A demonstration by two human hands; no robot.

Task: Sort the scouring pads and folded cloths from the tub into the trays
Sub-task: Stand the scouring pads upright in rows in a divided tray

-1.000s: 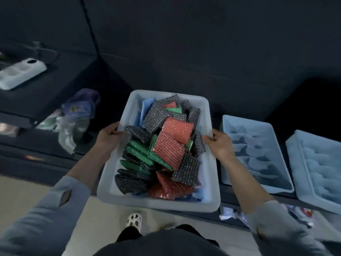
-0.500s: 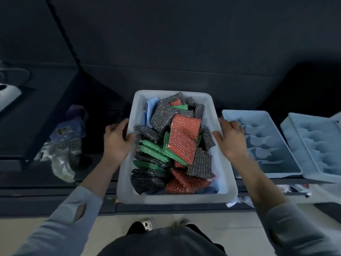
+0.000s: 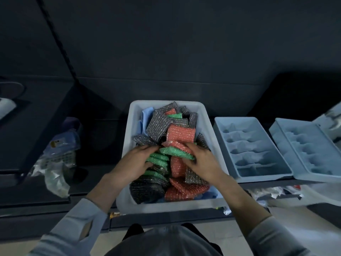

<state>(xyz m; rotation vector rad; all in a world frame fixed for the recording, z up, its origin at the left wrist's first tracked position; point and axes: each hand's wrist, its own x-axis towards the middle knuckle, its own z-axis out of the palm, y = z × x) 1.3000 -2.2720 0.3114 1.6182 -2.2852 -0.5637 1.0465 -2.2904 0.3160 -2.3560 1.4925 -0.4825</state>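
A pale tub [image 3: 166, 207] in front of me is heaped with green, red [image 3: 181, 133] and dark silver scouring pads [image 3: 159, 122]. Folded blue cloths [image 3: 145, 115] show at its far left corner and near right corner. Both hands are inside the tub. My left hand [image 3: 132, 163] has fingers and thumb around a stack of green pads [image 3: 158, 158]. My right hand [image 3: 203, 161] curls over the long green pad [image 3: 173, 151] lying across the middle. Two light blue compartment trays [image 3: 221, 126] [image 3: 280, 130] sit to the right, with nothing in them.
Crumpled plastic bags [image 3: 59, 150] lie on the dark bench to the left of the tub. More wrappers [image 3: 267, 193] stick out below the trays. A white object [image 3: 5, 108] sits at the far left edge. A dark wall rises behind.
Both hands have left the tub's side rims and moved inward onto the pads, closing on the green ones. The tub now rests on the bench beside the trays.
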